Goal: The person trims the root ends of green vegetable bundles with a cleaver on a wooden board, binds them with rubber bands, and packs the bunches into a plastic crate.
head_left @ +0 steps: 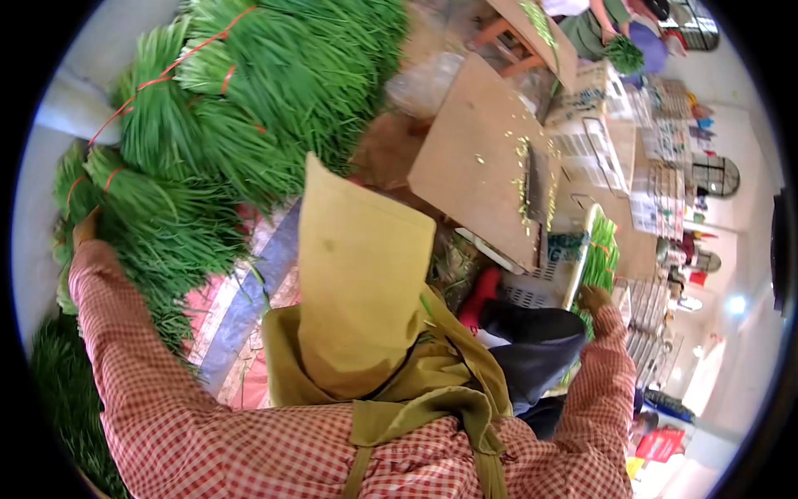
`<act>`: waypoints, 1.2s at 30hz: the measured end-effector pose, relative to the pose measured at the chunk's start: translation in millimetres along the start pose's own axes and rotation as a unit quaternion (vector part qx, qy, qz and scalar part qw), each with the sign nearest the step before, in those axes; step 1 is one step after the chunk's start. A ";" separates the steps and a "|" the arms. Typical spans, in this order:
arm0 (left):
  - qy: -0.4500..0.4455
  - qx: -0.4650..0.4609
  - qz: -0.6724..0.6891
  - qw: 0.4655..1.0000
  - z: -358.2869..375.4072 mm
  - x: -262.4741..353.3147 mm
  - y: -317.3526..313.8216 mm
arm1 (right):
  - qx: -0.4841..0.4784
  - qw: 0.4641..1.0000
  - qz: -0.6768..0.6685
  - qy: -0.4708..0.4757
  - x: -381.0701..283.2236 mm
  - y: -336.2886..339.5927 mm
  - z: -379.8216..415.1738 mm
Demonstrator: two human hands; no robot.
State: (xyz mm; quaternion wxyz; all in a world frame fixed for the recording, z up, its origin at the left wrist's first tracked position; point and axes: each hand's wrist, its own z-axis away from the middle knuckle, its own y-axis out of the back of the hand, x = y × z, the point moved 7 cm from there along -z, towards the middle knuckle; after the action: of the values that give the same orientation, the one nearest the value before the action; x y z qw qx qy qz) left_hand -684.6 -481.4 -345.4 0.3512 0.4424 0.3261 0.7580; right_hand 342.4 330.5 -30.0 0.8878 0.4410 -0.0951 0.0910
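At the left, my left hand (86,226) reaches into a pile of green stalk bundles (150,195) tied with red bands; its fingers are mostly hidden among the stalks. My right hand (593,299) is at the right, against a bundle of green stalks (600,254) with a red band, at the rim of a white crate (584,249). Its fingers are bent at the stalks, but how they hold is too small to tell. A larger heap of tied bundles (274,91) lies at the upper left.
A brown board (474,158) with cut bits and a dark blade (537,195) stands ahead. Behind it are stacked white crates (592,141). A co-worker (586,33) at the top right holds a green bunch (623,55). A yellow apron (357,274) covers my lap.
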 end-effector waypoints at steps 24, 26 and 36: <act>-0.528 0.079 -0.051 0.844 522.3 343.8 78.5 | 0.012 0.610 -0.734 0.298 -195.5 -66.4 -14.9; -0.635 0.047 -0.086 0.766 560.7 391.7 58.2 | 0.133 0.586 -0.734 0.318 -189.7 -57.5 29.3; -0.781 -0.109 -0.285 0.544 718.6 481.4 -189.4 | 0.132 0.564 -0.764 0.284 -129.4 -35.0 94.8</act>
State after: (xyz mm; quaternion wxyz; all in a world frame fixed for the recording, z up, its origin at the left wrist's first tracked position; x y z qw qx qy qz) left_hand -166.0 148.2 -0.8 0.7106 0.7016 -0.0531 0.0024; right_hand 217.7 223.8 -32.9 0.5390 0.4126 0.5477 -0.4891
